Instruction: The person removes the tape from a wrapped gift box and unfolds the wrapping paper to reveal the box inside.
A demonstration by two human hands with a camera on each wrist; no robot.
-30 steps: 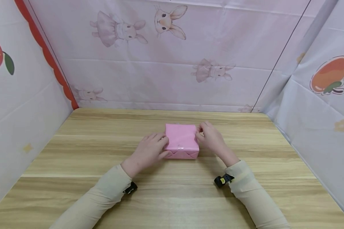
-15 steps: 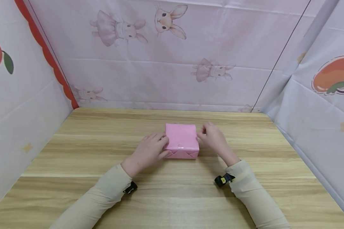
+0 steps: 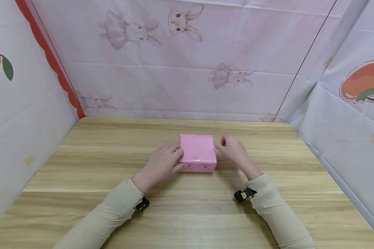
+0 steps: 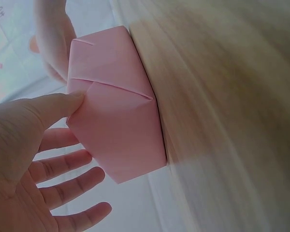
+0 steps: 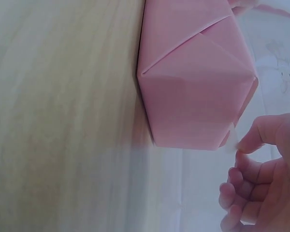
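A box wrapped in pink paper (image 3: 197, 148) sits on the wooden table, its near end folded into a flap. A small shiny strip of clear tape (image 3: 196, 160) lies along its near top edge. My left hand (image 3: 162, 162) steadies the box at its left near corner; in the left wrist view the thumb (image 4: 70, 102) presses the wrapping and the other fingers spread behind. Just off the right side, my right hand (image 3: 233, 148) pinches a thin, pale, translucent strip, apparently tape (image 5: 233, 134), running to the box's edge. The remaining right fingers are curled.
The wood-grain table (image 3: 187, 214) extends around the box. Behind it rises a pink rabbit-print cloth (image 3: 187, 86), with white fruit-print cloths on both sides. Each wrist wears a small black camera (image 3: 240, 196).
My right hand has drawn slightly right, away from the box's right side, and its fingers have curled more. The left hand and the box stay put.
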